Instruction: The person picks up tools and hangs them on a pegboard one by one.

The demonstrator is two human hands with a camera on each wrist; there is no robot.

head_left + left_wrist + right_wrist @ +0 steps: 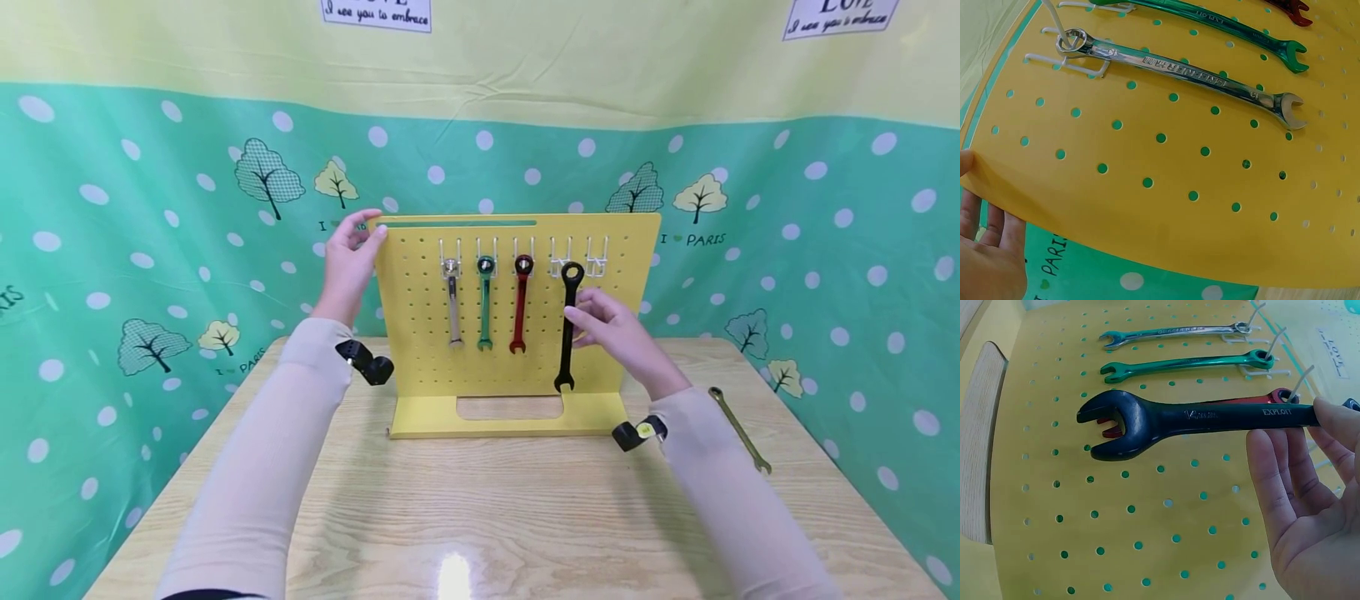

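My right hand (611, 327) pinches a black combination wrench (567, 333) near its middle, ring end up and open end down, in front of the yellow pegboard (420, 367). In the right wrist view the black wrench (1222, 419) shows a 14 mm mark, and its ring end is mostly cut off. My left hand (351, 265) grips the board's upper left edge, thumb in front and fingers behind. On white hooks hang a silver wrench (453, 308), a green wrench (485, 308) and a red wrench (520, 308), side by side.
White hooks (597, 258) without a wrench stand out at the board's right. An olive-gold wrench (738, 429) lies on the wooden table (480, 517), right of the board. Behind hangs a green dotted curtain (187, 208). The board's base (427, 417) has a cutout.
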